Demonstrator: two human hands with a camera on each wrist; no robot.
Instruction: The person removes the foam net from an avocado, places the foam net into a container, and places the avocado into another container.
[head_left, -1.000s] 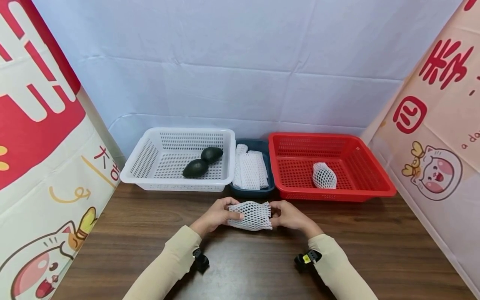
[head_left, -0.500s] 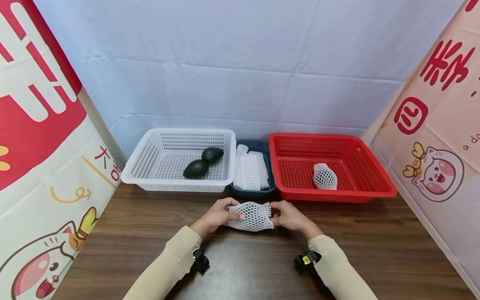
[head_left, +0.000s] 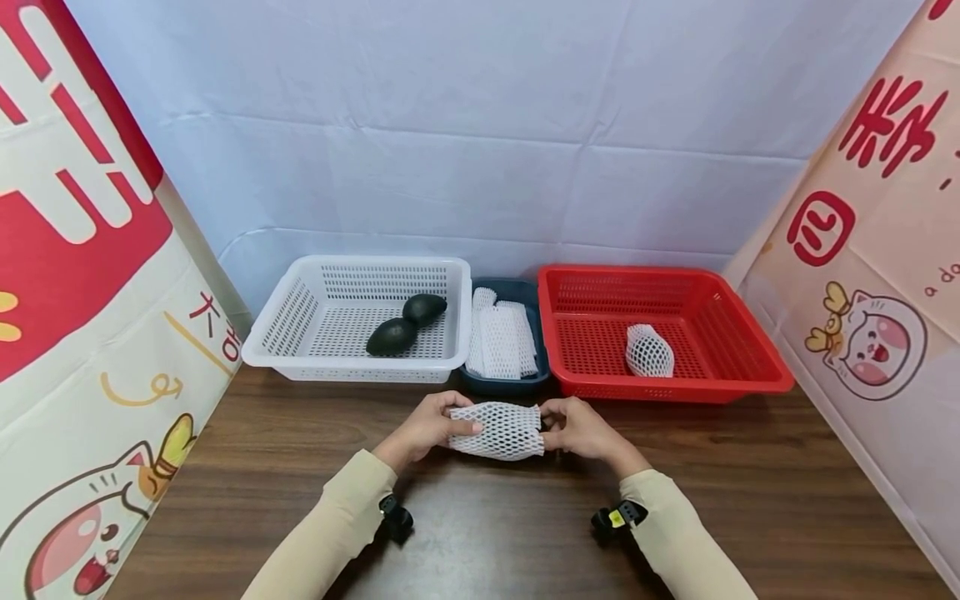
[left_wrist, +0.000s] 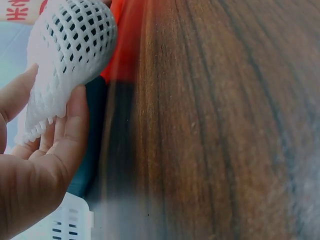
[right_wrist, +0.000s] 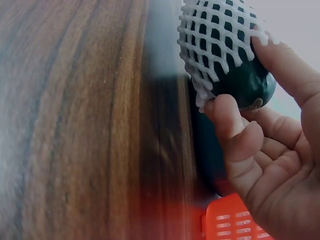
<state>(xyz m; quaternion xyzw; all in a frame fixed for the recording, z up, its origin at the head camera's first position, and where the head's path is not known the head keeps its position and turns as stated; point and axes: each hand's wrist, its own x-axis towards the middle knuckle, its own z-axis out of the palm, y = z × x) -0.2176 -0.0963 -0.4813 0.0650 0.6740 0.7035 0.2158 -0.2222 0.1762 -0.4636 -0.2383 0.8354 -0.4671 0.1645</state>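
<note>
Above the table, a dark green avocado (right_wrist: 247,87) sits inside a white foam net sleeve (head_left: 498,432). Its stem end shows bare at the sleeve's right opening in the right wrist view. My left hand (head_left: 427,432) grips the sleeve's left end, thumb on the near side; in the left wrist view the mesh (left_wrist: 80,40) bunches narrow there. At the other end, my right hand (head_left: 583,432) pinches the sleeve's edge between thumb and fingers, around the avocado's exposed tip.
A white basket (head_left: 352,373) at the back left holds two avocados (head_left: 392,337). Flat foam sleeves (head_left: 500,342) lie in a dark blue bin (head_left: 498,387) in the middle. A red basket (head_left: 667,386) at the right holds one sleeved avocado (head_left: 649,352). Printed cloths flank the wooden table (head_left: 495,533).
My left hand has shifted slightly left with its end of the sleeve, which looks a little more stretched. My right hand stays nearly in place at the other end.
</note>
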